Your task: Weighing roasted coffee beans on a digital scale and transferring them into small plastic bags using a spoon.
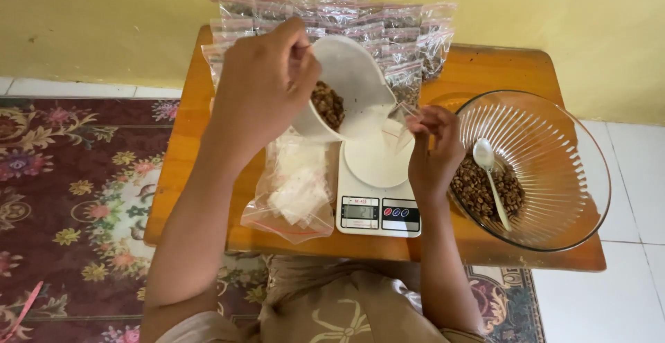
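My left hand (260, 83) grips a white jug (353, 83) and tilts it to the right; dark brown beans (327, 104) lie inside it near the spout. My right hand (433, 152) pinches a small clear plastic bag (400, 120) open just under the spout. Both are above a white kitchen scale (377, 201) with a round platter and a small display, standing on a wooden table (499, 69).
A ribbed glass bowl (554, 211) at the right holds brown beans and a white spoon (490, 177). A clear bag of empty small bags (294, 191) lies left of the scale. Several filled bags (409, 38) are stacked at the back. A patterned rug (76, 197) covers the floor.
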